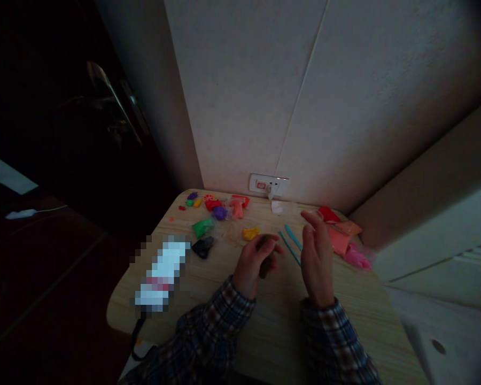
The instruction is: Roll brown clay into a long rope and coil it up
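My left hand [249, 267] is curled around a dark brownish lump of modelling clay [268, 263], partly hidden by the thumb and fingers. To its right, my right hand [317, 262] is held up with its fingers stretched out and nothing visible in it. Two thin blue modelling tools [289, 247] lie on the table between the hands, nearest to the right one. Just beyond the left hand is a yellow piece of clay [250, 233].
On the wooden table [176, 326], green [202, 228] and black [203, 247] clay packets lie left, near a pixelated phone-like object [164, 272]. Several small coloured pieces sit at the back left. Red, orange and pink packets [339, 239] lie right. A wall socket [268, 185] is behind.
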Demonstrator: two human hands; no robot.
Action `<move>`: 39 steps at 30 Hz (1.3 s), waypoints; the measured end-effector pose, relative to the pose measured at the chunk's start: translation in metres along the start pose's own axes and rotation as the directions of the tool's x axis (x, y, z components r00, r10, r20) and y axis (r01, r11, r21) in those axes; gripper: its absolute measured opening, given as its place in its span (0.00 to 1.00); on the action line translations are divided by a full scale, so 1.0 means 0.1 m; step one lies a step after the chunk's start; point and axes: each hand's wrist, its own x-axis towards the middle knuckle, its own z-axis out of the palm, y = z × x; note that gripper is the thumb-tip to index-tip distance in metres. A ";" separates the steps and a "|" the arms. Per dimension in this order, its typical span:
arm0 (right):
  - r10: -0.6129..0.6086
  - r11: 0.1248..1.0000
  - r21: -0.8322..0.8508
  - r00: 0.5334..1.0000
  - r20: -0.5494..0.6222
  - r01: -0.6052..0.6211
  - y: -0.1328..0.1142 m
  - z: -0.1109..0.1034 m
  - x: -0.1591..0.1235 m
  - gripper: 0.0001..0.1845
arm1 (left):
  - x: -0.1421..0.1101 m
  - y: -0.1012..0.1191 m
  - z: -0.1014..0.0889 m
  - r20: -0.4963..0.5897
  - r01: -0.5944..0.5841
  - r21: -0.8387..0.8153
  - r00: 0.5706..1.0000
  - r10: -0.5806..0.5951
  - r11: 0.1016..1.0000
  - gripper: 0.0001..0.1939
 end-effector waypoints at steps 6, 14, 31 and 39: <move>0.062 0.987 0.132 0.973 0.220 -0.092 0.08 0.07 -0.04 0.17 | 0.10 0.07 -0.10 0.018 0.039 -0.116 0.999 -0.037 0.993 0.20; -0.024 0.936 0.298 0.810 0.586 -0.188 0.08 0.13 -0.11 0.21 | 0.22 -0.10 -0.25 0.026 0.010 0.135 1.000 -0.014 0.991 0.25; 0.155 0.796 0.433 0.833 0.530 -0.423 0.20 0.18 -0.16 0.18 | -0.17 0.79 -0.80 -0.005 -0.032 0.999 0.721 0.693 0.040 0.14; 0.089 0.639 0.610 0.833 0.547 -0.469 0.11 0.18 -0.19 0.16 | -0.06 0.38 -0.42 0.080 -0.200 0.760 0.973 0.217 0.618 0.16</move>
